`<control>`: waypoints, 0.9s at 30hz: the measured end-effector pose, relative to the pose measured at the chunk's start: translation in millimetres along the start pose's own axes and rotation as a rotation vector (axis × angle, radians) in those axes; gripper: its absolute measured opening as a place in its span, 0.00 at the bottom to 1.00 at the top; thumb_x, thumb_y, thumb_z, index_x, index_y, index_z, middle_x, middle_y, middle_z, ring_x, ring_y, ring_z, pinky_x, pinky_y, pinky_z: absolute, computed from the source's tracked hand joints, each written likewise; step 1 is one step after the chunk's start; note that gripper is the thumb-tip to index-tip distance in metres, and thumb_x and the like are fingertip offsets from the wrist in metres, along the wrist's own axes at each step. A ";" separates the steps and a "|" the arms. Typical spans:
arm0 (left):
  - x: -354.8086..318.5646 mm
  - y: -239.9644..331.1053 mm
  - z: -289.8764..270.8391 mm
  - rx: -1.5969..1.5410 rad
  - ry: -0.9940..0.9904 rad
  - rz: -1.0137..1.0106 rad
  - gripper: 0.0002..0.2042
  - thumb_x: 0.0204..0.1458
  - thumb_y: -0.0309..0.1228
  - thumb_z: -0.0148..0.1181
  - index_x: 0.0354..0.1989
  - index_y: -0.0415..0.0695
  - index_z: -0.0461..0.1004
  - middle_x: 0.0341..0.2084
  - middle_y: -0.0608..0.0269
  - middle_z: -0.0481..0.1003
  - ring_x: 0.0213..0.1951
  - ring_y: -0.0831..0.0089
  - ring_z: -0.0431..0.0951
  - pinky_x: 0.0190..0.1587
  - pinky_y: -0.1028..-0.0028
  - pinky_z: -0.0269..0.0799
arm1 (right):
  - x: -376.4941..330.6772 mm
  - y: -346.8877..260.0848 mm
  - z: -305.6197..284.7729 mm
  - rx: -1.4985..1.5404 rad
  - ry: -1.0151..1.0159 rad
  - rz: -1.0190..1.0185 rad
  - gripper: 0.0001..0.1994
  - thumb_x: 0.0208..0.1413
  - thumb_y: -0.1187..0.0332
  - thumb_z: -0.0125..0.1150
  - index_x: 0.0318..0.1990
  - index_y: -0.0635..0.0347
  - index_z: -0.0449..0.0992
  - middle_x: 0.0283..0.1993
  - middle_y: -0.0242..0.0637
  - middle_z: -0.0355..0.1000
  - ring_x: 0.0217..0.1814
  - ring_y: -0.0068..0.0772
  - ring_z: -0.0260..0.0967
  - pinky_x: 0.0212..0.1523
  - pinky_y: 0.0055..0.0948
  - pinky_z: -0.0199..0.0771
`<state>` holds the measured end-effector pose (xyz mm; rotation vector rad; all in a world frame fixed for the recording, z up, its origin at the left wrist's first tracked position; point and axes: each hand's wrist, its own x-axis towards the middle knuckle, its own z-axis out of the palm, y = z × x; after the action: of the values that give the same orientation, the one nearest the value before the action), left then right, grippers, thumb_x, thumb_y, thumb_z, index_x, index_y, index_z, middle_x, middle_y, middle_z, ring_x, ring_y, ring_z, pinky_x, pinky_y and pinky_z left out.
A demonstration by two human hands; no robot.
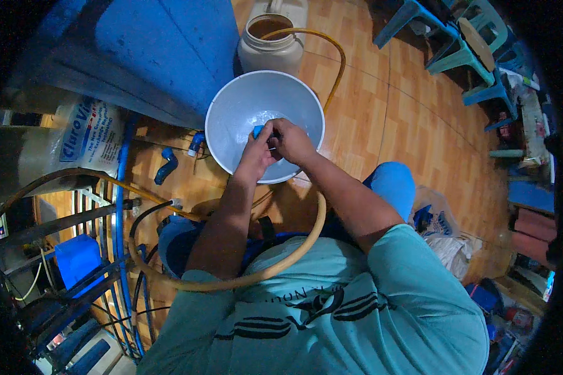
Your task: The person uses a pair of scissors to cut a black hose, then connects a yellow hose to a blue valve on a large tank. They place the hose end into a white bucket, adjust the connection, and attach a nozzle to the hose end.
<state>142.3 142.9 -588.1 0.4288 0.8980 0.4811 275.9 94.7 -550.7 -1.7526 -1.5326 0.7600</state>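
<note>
Over a round pale grey basin (214,125), both my hands meet around a small blue piece (258,131), perhaps a plastic fitting or cap; most of it is hidden by fingers. My left hand (255,156) is closed on it from the left, the blue end showing above the fingers. From the right, my right hand (294,142) has its fingers curled in against the same piece, with a dark patch between the two hands that I cannot make out. The inside of the basin looks wet and shiny below them.
A yellowish hose (256,278) loops across my lap. Behind the basin stands a whitish jug (272,53) with brown contents and a thin hose (341,56) in its mouth. A large blue container (162,56), a blue elbow pipe (166,165) and metal racking (119,250) are left; stools (463,62) far right.
</note>
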 end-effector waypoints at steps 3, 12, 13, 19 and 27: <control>12.1 -9.1 -7.4 0.184 0.047 0.085 0.29 0.54 0.59 0.57 0.52 0.48 0.67 0.41 0.58 0.77 0.37 0.68 0.80 0.40 0.66 0.78 | -2.2 5.1 4.5 -0.008 -0.019 -0.034 0.20 0.50 0.69 0.61 0.52 0.62 0.71 0.51 0.52 0.72 0.52 0.55 0.71 0.52 0.44 0.72; -3.6 6.6 6.4 0.395 0.336 -0.096 0.37 0.46 0.67 0.58 0.51 0.45 0.69 0.34 0.58 0.72 0.33 0.66 0.75 0.36 0.66 0.73 | -7.0 0.4 -7.7 -0.340 -0.319 0.382 0.25 0.46 0.61 0.70 0.49 0.65 0.71 0.44 0.57 0.75 0.47 0.55 0.74 0.49 0.46 0.73; 1.3 7.2 1.4 0.392 0.367 -0.058 0.36 0.47 0.66 0.58 0.51 0.45 0.69 0.35 0.58 0.72 0.34 0.66 0.75 0.36 0.67 0.73 | -5.8 -4.3 -12.0 -0.360 -0.317 0.365 0.25 0.46 0.60 0.70 0.49 0.65 0.71 0.43 0.56 0.76 0.46 0.56 0.75 0.47 0.47 0.74; 16.2 8.7 -3.3 -0.273 0.297 0.251 0.27 0.55 0.52 0.61 0.53 0.44 0.68 0.38 0.59 0.72 0.39 0.65 0.75 0.42 0.64 0.75 | -2.5 -42.6 -27.5 -0.298 -0.462 0.467 0.20 0.48 0.58 0.68 0.39 0.68 0.77 0.35 0.55 0.77 0.41 0.55 0.76 0.42 0.44 0.75; 20.0 5.9 10.3 -0.336 0.230 0.132 0.31 0.50 0.52 0.66 0.53 0.41 0.66 0.41 0.56 0.71 0.44 0.62 0.73 0.47 0.62 0.73 | -23.0 -49.8 -39.2 -0.484 -0.341 0.246 0.17 0.52 0.58 0.64 0.39 0.65 0.79 0.35 0.52 0.77 0.39 0.53 0.76 0.41 0.46 0.75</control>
<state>160.1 157.4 -591.9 0.1266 0.9907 0.8004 274.2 71.3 -487.4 -2.2898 -1.8628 0.8983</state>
